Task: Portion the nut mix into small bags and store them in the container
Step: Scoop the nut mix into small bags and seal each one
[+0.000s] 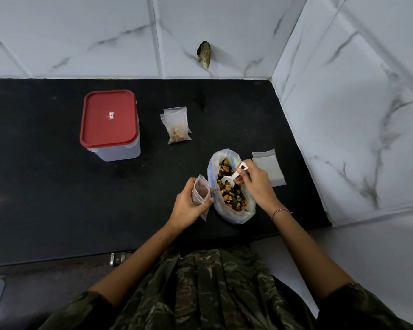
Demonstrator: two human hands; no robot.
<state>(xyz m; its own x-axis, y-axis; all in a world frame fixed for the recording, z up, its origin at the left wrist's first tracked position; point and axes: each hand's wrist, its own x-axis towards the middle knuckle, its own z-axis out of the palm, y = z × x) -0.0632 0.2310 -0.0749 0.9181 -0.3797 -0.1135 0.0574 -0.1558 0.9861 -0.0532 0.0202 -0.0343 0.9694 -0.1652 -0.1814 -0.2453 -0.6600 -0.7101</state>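
Note:
A large open plastic bag of nut mix (231, 198) stands on the black counter (57, 186). My right hand (258, 184) grips a white measuring scoop (231, 178) whose bowl dips into the mix. My left hand (191, 206) holds a small clear zip bag (200, 190) open, just left of the big bag. A filled small bag (177, 129) lies further back, on top of another small bag. The container (110, 127), translucent with a red lid shut on it, stands at the back left.
A stack of empty small bags (268, 166) lies right of the nut bag, near the marble-tiled side wall (355, 139). The counter's front edge runs just below my hands. A dark hole (204, 53) marks the back wall.

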